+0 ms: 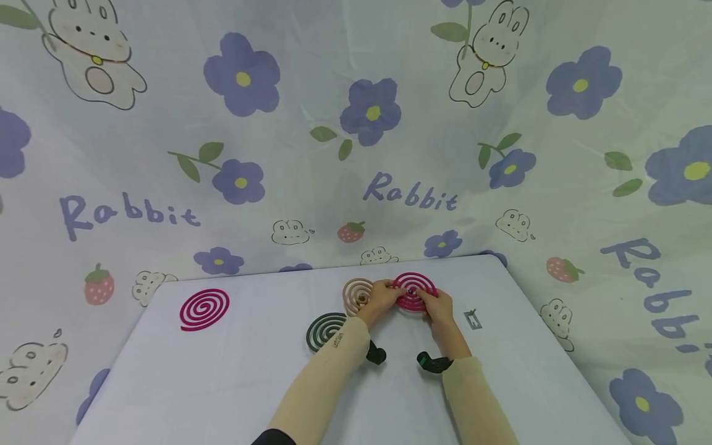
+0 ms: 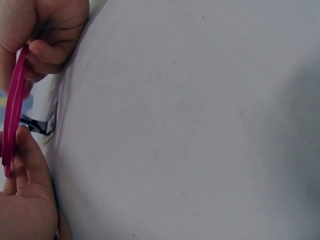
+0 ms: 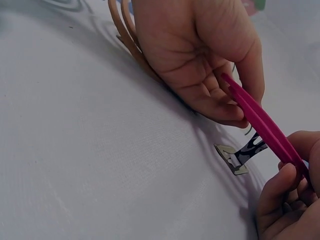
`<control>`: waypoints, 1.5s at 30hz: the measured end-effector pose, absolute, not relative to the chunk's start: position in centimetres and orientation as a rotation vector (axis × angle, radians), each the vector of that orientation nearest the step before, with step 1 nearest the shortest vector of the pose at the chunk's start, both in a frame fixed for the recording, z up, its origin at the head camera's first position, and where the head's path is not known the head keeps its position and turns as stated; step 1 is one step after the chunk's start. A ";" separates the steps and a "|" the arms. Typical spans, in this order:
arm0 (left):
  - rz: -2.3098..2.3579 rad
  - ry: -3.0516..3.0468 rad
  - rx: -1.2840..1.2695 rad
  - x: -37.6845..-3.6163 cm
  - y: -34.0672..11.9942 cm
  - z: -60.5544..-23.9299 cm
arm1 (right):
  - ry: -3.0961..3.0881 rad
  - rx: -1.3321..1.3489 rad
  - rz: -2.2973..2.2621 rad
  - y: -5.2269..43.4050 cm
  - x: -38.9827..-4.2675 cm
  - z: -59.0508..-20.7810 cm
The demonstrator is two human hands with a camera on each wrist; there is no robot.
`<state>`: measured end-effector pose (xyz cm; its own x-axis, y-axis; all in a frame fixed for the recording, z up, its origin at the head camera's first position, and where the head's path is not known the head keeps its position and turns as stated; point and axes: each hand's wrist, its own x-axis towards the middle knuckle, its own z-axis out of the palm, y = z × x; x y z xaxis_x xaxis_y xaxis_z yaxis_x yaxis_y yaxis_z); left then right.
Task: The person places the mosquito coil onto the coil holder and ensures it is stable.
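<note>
A pink mosquito coil (image 1: 414,277) is held between both hands, tilted in the head view and edge-on in the right wrist view. My left hand (image 1: 385,296) grips its left side, fingers reaching toward the centre. On the other side my right hand (image 1: 439,307) pinches the rim with its thumb over the face. Under the coil's middle shows a small metal coil stand (image 3: 231,160), its upright meeting the coil and its base close over the white table. Just left of the left hand is a brown mosquito coil (image 1: 350,296), a stand at its centre.
A green mosquito coil (image 1: 317,334) lies partly under the left sleeve. Far left on the white table (image 1: 250,383) is another pink mosquito coil (image 1: 204,309). A flat metal stand (image 1: 473,319) lies right of the right hand. A patterned cloth (image 1: 311,204) hangs behind.
</note>
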<state>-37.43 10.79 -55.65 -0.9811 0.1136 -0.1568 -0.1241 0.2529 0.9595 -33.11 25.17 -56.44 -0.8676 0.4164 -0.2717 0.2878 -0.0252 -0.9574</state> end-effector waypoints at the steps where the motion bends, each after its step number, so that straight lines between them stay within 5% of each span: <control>1: 1.802 2.334 -0.009 -37.4 10.8 -55.6 | -2.125 -0.768 2.043 25.2 -33.1 -56.4; 45: 1.797 2.304 -0.026 -35.7 10.1 -55.3 | -2.111 -0.664 1.895 24.0 -31.9 -56.8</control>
